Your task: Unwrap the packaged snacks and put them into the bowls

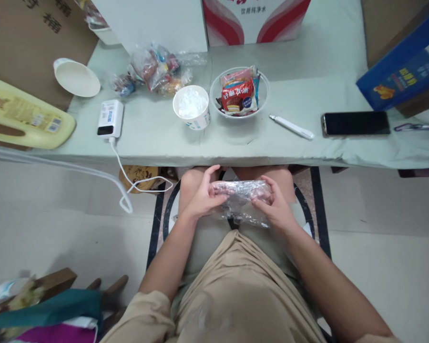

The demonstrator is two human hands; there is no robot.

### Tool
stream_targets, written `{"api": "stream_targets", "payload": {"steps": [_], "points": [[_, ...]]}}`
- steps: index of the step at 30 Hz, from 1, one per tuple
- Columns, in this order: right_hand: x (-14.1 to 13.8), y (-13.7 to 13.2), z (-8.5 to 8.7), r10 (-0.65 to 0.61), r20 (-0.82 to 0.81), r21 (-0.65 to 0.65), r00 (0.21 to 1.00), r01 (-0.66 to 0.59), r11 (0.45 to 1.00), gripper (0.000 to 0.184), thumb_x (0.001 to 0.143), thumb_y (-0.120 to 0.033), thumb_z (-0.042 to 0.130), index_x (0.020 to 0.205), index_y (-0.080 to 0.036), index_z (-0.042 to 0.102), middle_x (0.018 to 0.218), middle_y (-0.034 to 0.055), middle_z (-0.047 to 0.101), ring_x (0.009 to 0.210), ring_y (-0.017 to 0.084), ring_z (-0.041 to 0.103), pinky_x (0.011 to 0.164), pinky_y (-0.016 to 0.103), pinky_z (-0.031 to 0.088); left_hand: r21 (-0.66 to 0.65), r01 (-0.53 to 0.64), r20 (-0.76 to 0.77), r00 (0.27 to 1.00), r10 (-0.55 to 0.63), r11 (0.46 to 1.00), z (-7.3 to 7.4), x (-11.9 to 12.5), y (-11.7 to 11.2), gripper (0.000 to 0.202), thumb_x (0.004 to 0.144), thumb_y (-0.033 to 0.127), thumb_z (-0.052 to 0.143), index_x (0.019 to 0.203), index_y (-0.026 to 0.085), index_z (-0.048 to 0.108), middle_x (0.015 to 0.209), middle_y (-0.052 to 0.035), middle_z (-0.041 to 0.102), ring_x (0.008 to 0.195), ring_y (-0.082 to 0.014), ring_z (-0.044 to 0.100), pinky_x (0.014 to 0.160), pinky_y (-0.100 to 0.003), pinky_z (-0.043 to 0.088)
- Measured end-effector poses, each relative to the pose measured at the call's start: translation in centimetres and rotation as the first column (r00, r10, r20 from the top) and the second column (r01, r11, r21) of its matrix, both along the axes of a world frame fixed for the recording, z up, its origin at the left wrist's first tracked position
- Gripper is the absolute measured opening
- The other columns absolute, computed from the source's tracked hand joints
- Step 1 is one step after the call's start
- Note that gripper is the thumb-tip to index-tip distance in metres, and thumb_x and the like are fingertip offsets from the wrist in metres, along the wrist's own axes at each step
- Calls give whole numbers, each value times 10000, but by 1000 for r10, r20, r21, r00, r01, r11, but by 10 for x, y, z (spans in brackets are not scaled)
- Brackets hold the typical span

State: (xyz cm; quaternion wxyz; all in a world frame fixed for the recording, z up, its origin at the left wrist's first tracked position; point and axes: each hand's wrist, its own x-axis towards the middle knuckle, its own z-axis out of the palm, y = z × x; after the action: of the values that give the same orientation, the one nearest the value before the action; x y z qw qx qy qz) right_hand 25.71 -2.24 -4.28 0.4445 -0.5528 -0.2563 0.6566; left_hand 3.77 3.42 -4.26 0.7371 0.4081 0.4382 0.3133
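Observation:
Over the lap, just below the table's front edge, a clear plastic bag (241, 197) is stretched between both hands. My left hand (206, 194) pinches its left end, with the index finger pointing up and away from the bag. At the other end my right hand (276, 206) grips the film between thumb and fingers. The bag looks thin and crinkled, and I cannot make out anything inside it. Nearest on the table stand a paper cup (191, 108) with crumpled clear film in it and a clear plastic bowl (266, 93) of wrapped snacks (239, 93).
Behind the cup lies a heap of bagged small items (157, 69). A white power bank (110, 119) trails a cable over the table's edge. Right of the bowl are a white pen-shaped cutter (291, 126), a phone (356, 124) and a blue box (403, 66). A yellow jug (25, 114) lies left.

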Motion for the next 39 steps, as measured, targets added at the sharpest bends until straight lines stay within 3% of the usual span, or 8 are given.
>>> {"api": "stream_targets", "payload": {"steps": [3,6,11,19,26,30,35,39], "points": [[-1,2,0,-89,-55,10,995,89,996,835,590,-361,883,1321,-307,481,812,-40,712,718,155,658,740,306,541,-224,-26,74,996,43,974,-6,4,-4,794,586,314,902,1280,198,535,958,-82,744,814,-189,715,719,-261,510],[-5,-1,-5,-29,-106,-103,994,18,994,561,566,-452,882,1019,-224,642,880,34,752,794,204,698,738,328,553,-245,-71,69,993,91,967,-8,6,-7,494,551,293,922,931,125,654,831,-65,733,665,-121,658,603,-205,464],[-11,-4,-5,55,-108,-97,993,-65,993,464,663,-590,788,875,-208,633,888,71,773,832,250,732,771,378,567,-253,-35,118,991,66,967,-6,5,-12,514,627,371,879,1029,171,628,856,-38,736,736,-157,688,687,-264,535],[-1,-1,-4,119,86,50,989,-124,991,454,758,-567,703,1082,-251,657,619,-33,645,528,153,570,518,273,441,-111,47,-90,994,-57,993,-2,-6,-8,454,771,544,734,985,180,566,604,22,647,504,-141,619,497,-242,494],[5,0,-4,52,-31,104,998,-48,993,343,721,-568,640,663,-231,660,704,54,653,676,224,588,641,362,479,-63,140,92,987,-134,988,-2,-25,-3,410,747,537,702,903,159,679,690,-56,697,618,-202,668,590,-304,511],[3,3,-7,73,185,130,980,-98,987,305,733,-515,718,715,-229,613,685,4,593,664,170,527,624,300,434,141,221,-192,962,-192,965,-4,-22,3,340,754,490,699,812,155,691,788,-56,684,713,-175,623,642,-269,478],[-5,9,-11,-50,198,70,979,36,997,775,650,-385,811,1321,-280,437,814,-44,645,707,153,595,673,285,484,195,-18,-245,967,66,981,-5,-14,6,586,674,264,770,1207,226,531,1076,-42,643,902,-160,648,799,-276,522],[-6,10,-6,-216,377,254,901,123,959,255,752,-416,735,874,-234,606,925,44,677,903,221,627,844,371,491,354,-155,-370,883,290,922,2,-6,-1,285,735,266,734,970,201,588,1018,-56,653,955,-186,646,917,-342,517]]}}
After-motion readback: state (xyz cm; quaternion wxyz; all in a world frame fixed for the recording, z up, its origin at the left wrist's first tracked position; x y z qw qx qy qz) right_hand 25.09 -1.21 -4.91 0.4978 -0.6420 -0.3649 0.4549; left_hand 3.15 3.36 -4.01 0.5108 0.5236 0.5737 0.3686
